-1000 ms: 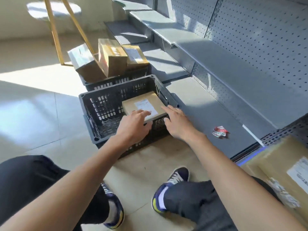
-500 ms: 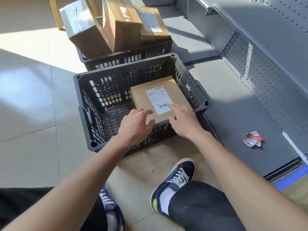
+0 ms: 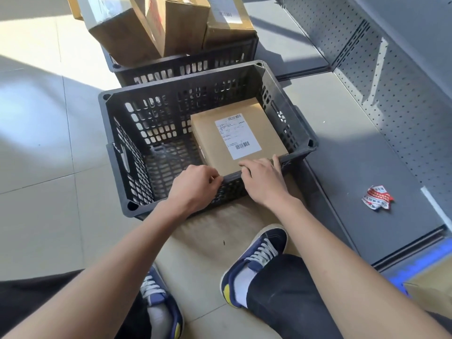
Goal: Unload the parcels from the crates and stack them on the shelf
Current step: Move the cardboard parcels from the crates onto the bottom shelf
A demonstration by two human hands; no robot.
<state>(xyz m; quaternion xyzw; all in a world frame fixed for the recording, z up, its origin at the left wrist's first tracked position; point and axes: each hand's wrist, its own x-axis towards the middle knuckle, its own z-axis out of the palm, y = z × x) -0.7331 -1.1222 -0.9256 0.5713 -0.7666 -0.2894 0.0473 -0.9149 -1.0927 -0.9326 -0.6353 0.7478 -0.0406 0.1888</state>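
Flat parcel [image 3: 238, 138] sits mid-frame in the near crate [image 3: 127, 152], right side. Your left hand [image 3: 193, 189] and right hand [image 3: 263, 181] curl over its near edge, fingertips only. Risk: it slips or catches the crate rim on the lift.

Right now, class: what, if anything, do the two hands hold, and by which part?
Both the left hand and right hand grip the flat parcel in the near crate, at its near edge.
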